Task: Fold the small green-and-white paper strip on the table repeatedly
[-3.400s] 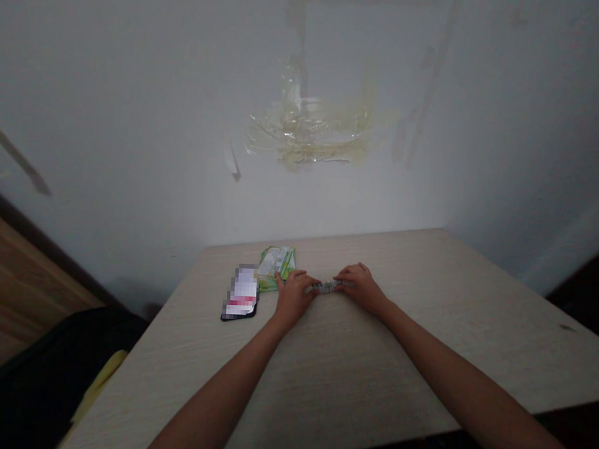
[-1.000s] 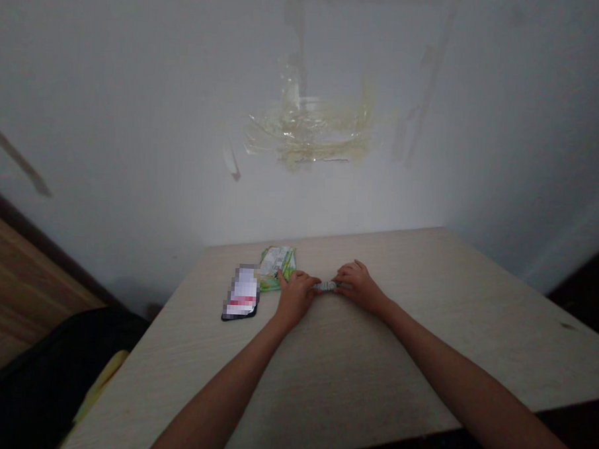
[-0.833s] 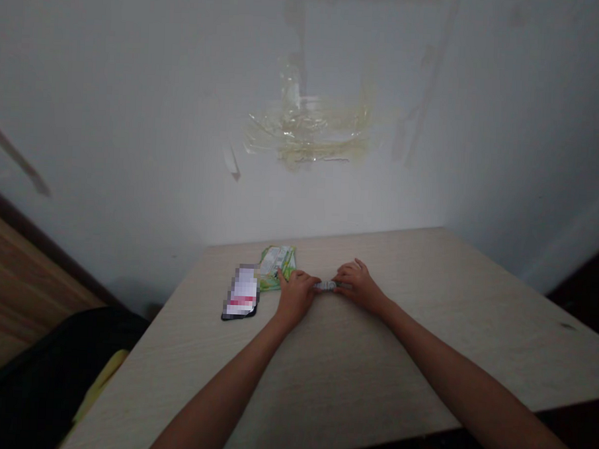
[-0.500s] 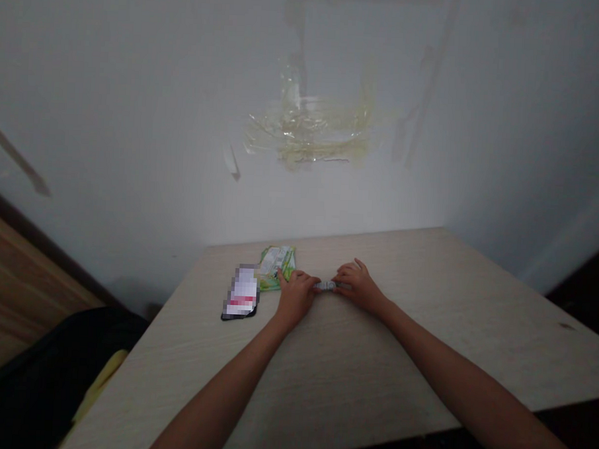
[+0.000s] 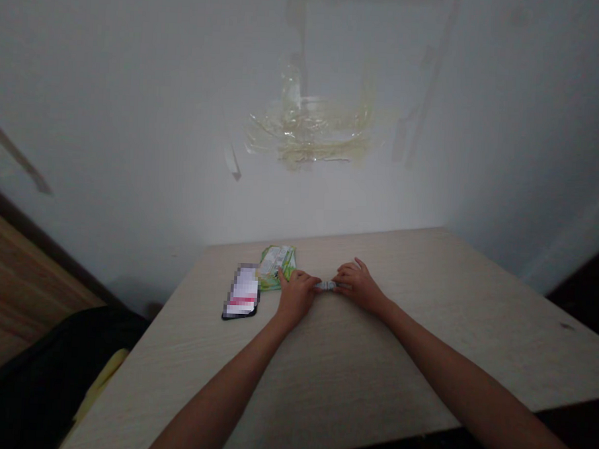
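Observation:
Between my two hands lies a small, narrow greyish strip (image 5: 326, 286) with a printed-looking pattern, low over the tabletop; its exact kind is too small to tell. My left hand (image 5: 298, 294) pinches its left end. At the right end, the fingertips of my right hand (image 5: 359, 285) are closed on it, with one finger raised. Both ends of the strip are hidden by fingers. Just behind my left hand is a green and white packet (image 5: 276, 263), partly covered by that hand. Left of it lies a phone (image 5: 241, 295) with a lit, blurred-out screen.
The pale wooden table (image 5: 382, 387) reaches back to a grey-white wall (image 5: 185, 113) bearing old clear tape (image 5: 313, 129). Down at the left are a dark cloth-like item (image 5: 55, 366), something yellow (image 5: 101, 381) and a brown wooden panel (image 5: 24, 278).

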Motion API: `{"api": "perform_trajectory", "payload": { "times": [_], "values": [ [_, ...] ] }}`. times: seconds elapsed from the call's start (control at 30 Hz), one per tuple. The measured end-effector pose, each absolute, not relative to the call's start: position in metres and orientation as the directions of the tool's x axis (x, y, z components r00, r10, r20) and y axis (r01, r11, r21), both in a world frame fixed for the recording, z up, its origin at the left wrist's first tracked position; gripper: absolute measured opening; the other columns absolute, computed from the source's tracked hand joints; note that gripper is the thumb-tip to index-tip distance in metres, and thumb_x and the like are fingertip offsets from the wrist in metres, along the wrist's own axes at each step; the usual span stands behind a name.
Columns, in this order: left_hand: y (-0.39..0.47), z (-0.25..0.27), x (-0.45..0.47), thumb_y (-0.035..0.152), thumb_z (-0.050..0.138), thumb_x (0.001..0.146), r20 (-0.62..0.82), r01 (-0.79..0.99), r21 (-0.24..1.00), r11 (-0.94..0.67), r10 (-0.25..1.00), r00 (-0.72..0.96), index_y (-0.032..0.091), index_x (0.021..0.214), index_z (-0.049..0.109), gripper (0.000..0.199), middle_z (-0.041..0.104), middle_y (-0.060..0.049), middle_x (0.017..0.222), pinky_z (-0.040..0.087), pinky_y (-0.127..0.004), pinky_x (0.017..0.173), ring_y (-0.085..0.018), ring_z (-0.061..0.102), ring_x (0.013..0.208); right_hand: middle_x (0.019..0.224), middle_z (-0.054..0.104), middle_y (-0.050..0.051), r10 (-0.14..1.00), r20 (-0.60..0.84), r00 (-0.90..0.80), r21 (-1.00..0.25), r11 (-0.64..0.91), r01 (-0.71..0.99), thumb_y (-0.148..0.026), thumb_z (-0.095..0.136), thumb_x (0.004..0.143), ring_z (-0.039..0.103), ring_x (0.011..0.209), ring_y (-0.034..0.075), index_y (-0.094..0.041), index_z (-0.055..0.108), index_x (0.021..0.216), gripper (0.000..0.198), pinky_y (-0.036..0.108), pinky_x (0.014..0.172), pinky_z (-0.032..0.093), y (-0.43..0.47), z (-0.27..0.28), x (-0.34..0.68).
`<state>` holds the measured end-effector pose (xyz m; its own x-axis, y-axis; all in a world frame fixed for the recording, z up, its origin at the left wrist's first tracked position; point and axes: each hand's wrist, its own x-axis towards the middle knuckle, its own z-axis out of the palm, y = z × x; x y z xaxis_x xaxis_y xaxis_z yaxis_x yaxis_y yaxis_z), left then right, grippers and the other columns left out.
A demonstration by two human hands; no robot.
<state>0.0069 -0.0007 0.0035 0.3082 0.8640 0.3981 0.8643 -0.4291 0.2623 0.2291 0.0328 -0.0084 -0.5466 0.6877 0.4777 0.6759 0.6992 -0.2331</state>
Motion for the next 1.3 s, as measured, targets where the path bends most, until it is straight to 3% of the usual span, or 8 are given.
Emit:
{"api": "perform_trajectory", "payload": {
  "times": [0.43, 0.77, 1.0, 1.3],
  "values": [
    [0.0005, 0.0050, 0.0016, 0.032, 0.067, 0.086, 0.382, 0.807, 0.426, -0.410, 0.890, 0.250, 0.033, 0.102, 0.071, 0.017, 0.072, 0.000, 0.110, -0.006, -0.073, 0.112, -0.025, 0.053, 0.119, 0.110, 0.069, 0.005, 0.703, 0.487, -0.518, -0.315, 0.695, 0.646, -0.032, 0.073, 0.083, 0.058, 0.112, 0.022, -0.028, 0.072, 0.110, 0.027, 0.050, 0.112, 0.023, 0.0325, -0.0098, 0.2355],
    [0.0003, 0.0042, 0.0021, 0.032, 0.066, 0.086, 0.354, 0.814, 0.427, -0.394, 0.901, 0.251, 0.036, 0.117, 0.067, 0.032, 0.069, -0.003, 0.121, -0.004, -0.071, 0.113, -0.026, 0.052, 0.122, 0.102, 0.068, 0.006, 0.664, 0.556, -0.501, -0.274, 0.715, 0.643, -0.032, 0.068, 0.087, 0.059, 0.101, 0.021, -0.027, 0.072, 0.110, 0.024, 0.045, 0.106, 0.032, 0.0344, -0.0157, 0.2297],
    [-0.0003, 0.0058, 0.0027, 0.028, 0.066, 0.087, 0.345, 0.812, 0.444, -0.379, 0.909, 0.236, 0.036, 0.121, 0.065, 0.036, 0.064, -0.004, 0.131, -0.001, -0.069, 0.114, -0.025, 0.049, 0.127, 0.098, 0.066, 0.007, 0.701, 0.588, -0.403, -0.256, 0.634, 0.730, -0.030, 0.069, 0.085, 0.058, 0.098, 0.021, -0.025, 0.075, 0.101, 0.017, 0.042, 0.101, 0.035, 0.0316, -0.0117, 0.2347],
    [0.0000, 0.0023, 0.0035, 0.033, 0.063, 0.089, 0.376, 0.838, 0.389, -0.383, 0.896, 0.235, 0.034, 0.116, 0.067, 0.028, 0.067, -0.003, 0.123, 0.004, -0.067, 0.115, -0.024, 0.051, 0.123, 0.093, 0.068, 0.004, 0.686, 0.589, -0.427, -0.195, 0.633, 0.749, -0.028, 0.061, 0.092, 0.059, 0.095, 0.019, -0.027, 0.075, 0.097, 0.015, 0.047, 0.109, 0.027, 0.0320, -0.0126, 0.2295]
  ]
}}
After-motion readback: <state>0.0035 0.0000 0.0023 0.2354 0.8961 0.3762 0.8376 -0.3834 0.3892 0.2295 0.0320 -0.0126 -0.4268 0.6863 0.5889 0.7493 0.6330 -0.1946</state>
